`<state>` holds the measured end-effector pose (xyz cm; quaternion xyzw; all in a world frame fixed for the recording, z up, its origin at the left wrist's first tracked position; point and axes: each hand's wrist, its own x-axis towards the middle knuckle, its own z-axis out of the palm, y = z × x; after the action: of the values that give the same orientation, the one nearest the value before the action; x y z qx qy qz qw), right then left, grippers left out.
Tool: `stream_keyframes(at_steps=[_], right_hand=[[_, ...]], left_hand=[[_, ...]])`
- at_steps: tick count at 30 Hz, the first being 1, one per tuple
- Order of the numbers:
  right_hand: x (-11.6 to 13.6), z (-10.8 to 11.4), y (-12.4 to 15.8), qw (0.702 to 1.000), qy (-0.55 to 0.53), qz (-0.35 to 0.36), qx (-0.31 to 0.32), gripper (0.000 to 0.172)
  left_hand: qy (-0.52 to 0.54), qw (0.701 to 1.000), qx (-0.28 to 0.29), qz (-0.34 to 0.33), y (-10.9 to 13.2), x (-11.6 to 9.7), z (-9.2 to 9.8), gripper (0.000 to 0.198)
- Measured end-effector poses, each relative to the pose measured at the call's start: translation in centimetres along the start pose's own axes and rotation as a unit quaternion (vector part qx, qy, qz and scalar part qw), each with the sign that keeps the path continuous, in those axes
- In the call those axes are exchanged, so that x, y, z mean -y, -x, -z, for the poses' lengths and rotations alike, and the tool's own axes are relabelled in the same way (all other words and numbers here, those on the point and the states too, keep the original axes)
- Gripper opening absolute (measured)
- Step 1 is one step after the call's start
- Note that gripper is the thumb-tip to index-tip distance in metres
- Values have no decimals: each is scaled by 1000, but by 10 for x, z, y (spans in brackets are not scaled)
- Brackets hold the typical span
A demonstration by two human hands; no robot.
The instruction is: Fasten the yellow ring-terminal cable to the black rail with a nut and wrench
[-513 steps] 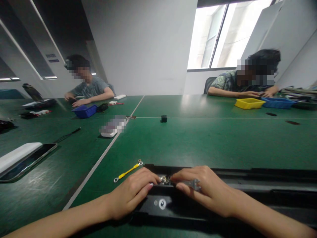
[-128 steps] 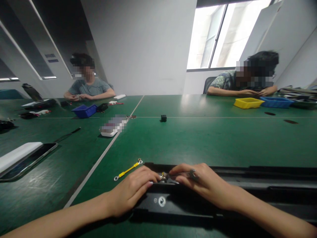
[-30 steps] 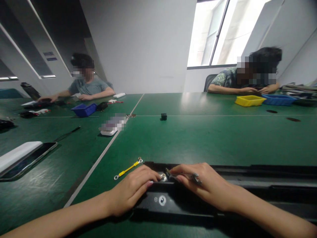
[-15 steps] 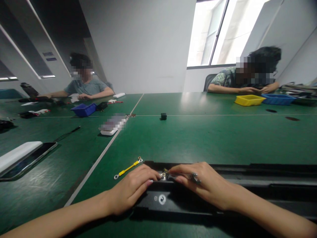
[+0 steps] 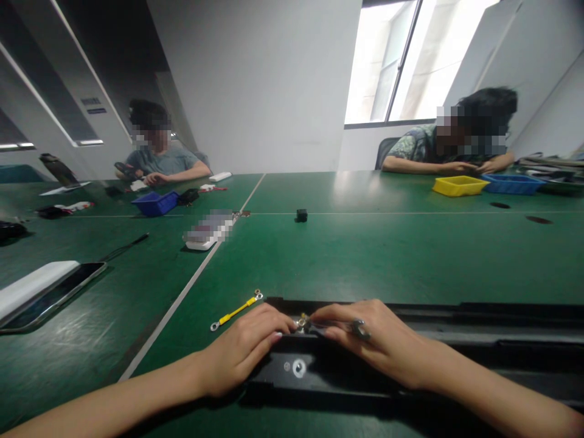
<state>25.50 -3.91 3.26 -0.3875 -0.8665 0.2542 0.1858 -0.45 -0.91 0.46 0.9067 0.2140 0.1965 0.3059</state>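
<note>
A long black metal channel point(image 5: 337, 365) lies across the near part of the table. Inside its left end sits a small brass and silver bolt with a nut point(image 5: 302, 323). My right hand point(image 5: 371, 340) grips a wrench point(image 5: 361, 329), whose far end meets the nut. From the other side, my left hand point(image 5: 249, 340) reaches in with fingers bent and close together, the tips touching the bolt area; what they pinch is hidden. A short yellow cable with ring terminals point(image 5: 237, 311) lies just beyond my left hand, with a small brass nut point(image 5: 258, 292) by its far end.
A small black block point(image 5: 302, 215) stands mid-table. To the left are a phone point(image 5: 59, 298), a white box point(image 5: 205, 234) and a blue bin point(image 5: 155, 203). A yellow bin point(image 5: 459, 185) and another blue bin point(image 5: 513, 183) are at the far right. Two people sit across the table.
The wrench in my right hand has turned very slightly; my left hand stays in place. At the far left, the person has raised a dark tool off the table.
</note>
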Motion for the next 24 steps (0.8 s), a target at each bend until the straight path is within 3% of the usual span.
stream_keyframes(at_steps=[24], right_hand=[[0,1,0,1000,2,-12,4,34]], left_hand=[[-3,1000,4,-1,1,0,0,27]])
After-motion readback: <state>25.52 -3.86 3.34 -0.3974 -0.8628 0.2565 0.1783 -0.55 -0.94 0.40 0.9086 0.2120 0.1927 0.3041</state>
